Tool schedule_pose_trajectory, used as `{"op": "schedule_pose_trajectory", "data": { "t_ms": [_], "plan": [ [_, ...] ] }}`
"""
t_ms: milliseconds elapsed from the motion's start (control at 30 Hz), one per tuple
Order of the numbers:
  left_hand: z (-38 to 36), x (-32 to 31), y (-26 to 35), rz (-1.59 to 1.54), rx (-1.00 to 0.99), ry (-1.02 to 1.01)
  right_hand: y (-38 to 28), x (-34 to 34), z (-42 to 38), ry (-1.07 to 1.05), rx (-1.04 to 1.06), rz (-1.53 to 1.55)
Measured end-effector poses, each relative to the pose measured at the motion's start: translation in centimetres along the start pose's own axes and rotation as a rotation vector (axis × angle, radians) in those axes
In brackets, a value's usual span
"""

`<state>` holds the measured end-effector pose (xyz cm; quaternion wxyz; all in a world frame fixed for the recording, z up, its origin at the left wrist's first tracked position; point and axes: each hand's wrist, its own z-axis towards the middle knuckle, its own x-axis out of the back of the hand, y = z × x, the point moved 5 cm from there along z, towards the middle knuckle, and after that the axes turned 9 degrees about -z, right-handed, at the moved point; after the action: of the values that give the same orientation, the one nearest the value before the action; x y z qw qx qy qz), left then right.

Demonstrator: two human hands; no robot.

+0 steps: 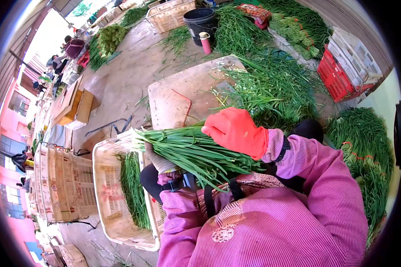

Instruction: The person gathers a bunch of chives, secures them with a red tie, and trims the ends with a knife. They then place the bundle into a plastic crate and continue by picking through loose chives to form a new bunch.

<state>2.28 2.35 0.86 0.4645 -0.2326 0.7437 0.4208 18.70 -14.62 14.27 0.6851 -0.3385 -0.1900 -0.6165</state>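
Observation:
A thick bunch of long green garlic chives (196, 149) lies across my lap. My left hand (161, 159), in a greyish glove, holds it from below near its left end; most of its fingers are hidden by the leaves. Over the bunch's upper right part is my right hand (234, 131) in an orange-red glove, its fingers curled closed. What they pinch, if anything, cannot be made out. A board (165, 100) with a bent red strip (187, 109) lies just ahead, beside a large loose heap of chives (276, 86).
At my left stands a plastic crate (103, 196) holding more chives, near stacked crates (64, 184). Ahead are a black bucket (200, 26) and a pink bottle (205, 43). Tied bundles (361, 151) and a red crate (336, 78) sit rightward. People work far left.

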Motion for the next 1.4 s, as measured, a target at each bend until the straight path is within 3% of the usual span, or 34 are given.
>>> {"op": "schedule_pose_trajectory", "data": {
  "t_ms": [33, 67, 167, 200, 267, 300, 400, 433, 467, 567, 633, 667, 733, 800, 867, 900, 933, 1000, 1033, 1067, 1133, 1167, 1233, 1267, 1333, 1400],
  "plan": [
    [0.2, 0.3, -0.2, -0.051, 0.092, -0.164, 0.0, 0.4, 0.2, -0.036, -0.015, 0.007],
    [0.5, 0.6, -0.4, -0.051, 0.091, -0.168, 0.1, 0.9, 0.1, -0.032, -0.013, 0.006],
    [0.2, 0.5, -0.9, -0.037, 0.038, -0.169, 0.3, 0.1, -0.4, -0.544, -0.061, 0.126],
    [-0.9, -1.5, -1.2, 0.004, 0.054, -0.232, 0.5, 0.2, 0.0, -0.543, -0.053, 0.128],
    [-0.2, 0.0, -1.7, 0.041, 0.030, -0.224, 2.3, 2.1, 1.4, -0.142, -0.261, 0.193],
    [-1.3, -1.6, -2.4, 0.080, 0.042, -0.216, 2.8, 2.9, 2.1, -0.260, -0.393, 0.346],
    [-1.8, -1.8, -4.8, 0.126, 0.210, -0.267, 3.1, -0.1, 1.6, -0.215, -0.310, 0.507],
    [-1.9, -1.2, -5.6, 0.078, 0.286, -0.219, 1.9, -0.4, 1.3, -0.471, -0.416, 0.591],
    [-2.2, -0.7, -6.7, 0.013, 0.369, -0.187, 1.9, -2.9, -0.1, -0.577, -0.414, 0.534],
    [-3.2, -1.7, -7.5, 0.073, 0.290, -0.178, 1.0, -6.5, -3.3, -0.601, -0.425, 0.657],
    [-3.7, -1.9, -7.5, 0.021, 0.379, -0.193, 2.1, -8.6, -4.6, -0.485, -0.570, 1.008],
    [-3.9, -1.9, -7.6, -0.034, 0.442, -0.188, 2.6, -8.5, -5.0, -0.486, -0.572, 1.009],
    [-4.0, -2.1, -7.6, -0.022, 0.461, -0.189, 2.9, -8.1, -5.9, -0.681, -0.876, 1.310],
    [-4.2, -2.3, -7.6, 0.112, 0.364, -0.172, 2.5, -8.9, -6.6, -0.635, -0.866, 1.304],
    [-4.4, -2.5, -8.2, 0.087, 0.380, -0.149, 0.9, -7.9, -6.1, -0.301, -0.620, 1.031],
    [-4.4, -2.5, -8.4, 0.080, 0.364, -0.148, 1.2, -8.0, -6.4, -0.233, -0.601, 0.845],
    [-4.4, -2.5, -8.5, 0.073, 0.347, -0.148, 2.0, -8.1, -6.5, -0.232, -0.603, 0.843],
    [-4.4, -2.5, -8.2, 0.052, 0.350, -0.166, 3.7, -9.5, -7.5, -0.500, -0.911, 1.184],
    [-4.3, -2.6, -8.0, 0.032, 0.354, -0.186, 3.8, -8.4, -7.1, -0.489, -0.992, 1.255],
    [-4.3, -2.7, -8.1, -0.020, 0.400, -0.208, 4.3, -7.5, -6.9, -0.538, -1.001, 1.175],
    [-3.5, -1.2, -8.3, -0.016, 0.375, -0.148, 6.1, -11.0, -8.5, -0.348, -0.171, 0.399],
    [-3.6, -1.3, -8.4, -0.017, 0.376, -0.148, 5.4, -10.3, -8.2, -0.349, -0.171, 0.397],
    [-4.2, -2.1, -8.5, 0.016, 0.400, -0.204, 3.1, -9.1, -7.6, -0.443, -0.916, 1.441],
    [-4.4, -2.3, -8.4, 0.117, 0.347, -0.147, 1.7, -7.3, -6.1, -0.367, -0.726, 1.260],
    [-4.6, -2.7, -8.5, 0.219, 0.308, -0.122, 1.8, -8.9, -7.7, -0.357, -0.680, 0.839],
    [-5.3, -3.8, -8.3, 0.130, 0.315, -0.151, 2.8, -9.5, -8.0, -0.352, -0.722, 0.838]
  ]
}}
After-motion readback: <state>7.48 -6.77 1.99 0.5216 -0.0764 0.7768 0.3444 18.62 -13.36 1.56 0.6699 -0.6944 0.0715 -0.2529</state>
